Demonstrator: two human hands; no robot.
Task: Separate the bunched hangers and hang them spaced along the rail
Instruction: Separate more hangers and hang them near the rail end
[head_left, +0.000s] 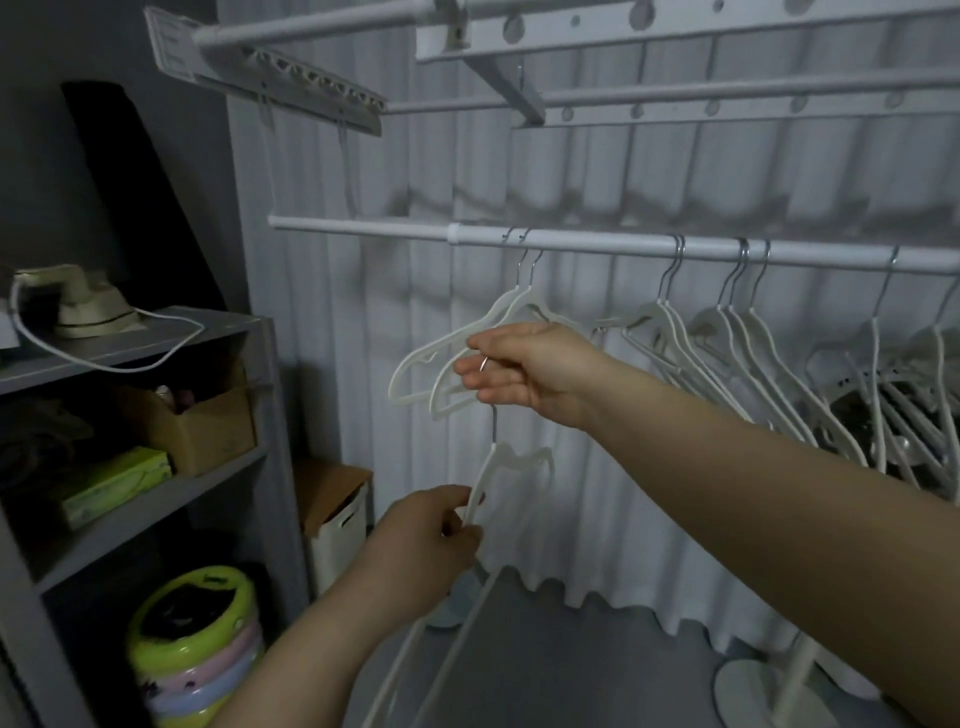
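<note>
hands (426, 540) (524, 369) pinch one hanger (485, 478) (rail (363, 227) bare leftward)

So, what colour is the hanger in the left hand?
Off-white; the hanger shows best in the head view.

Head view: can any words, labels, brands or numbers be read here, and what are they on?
Nothing here can be read.
White label on the end of the overhead rack: printed lines, too blurred.
Green box in the shelf unit: print too dim to tell.
</note>
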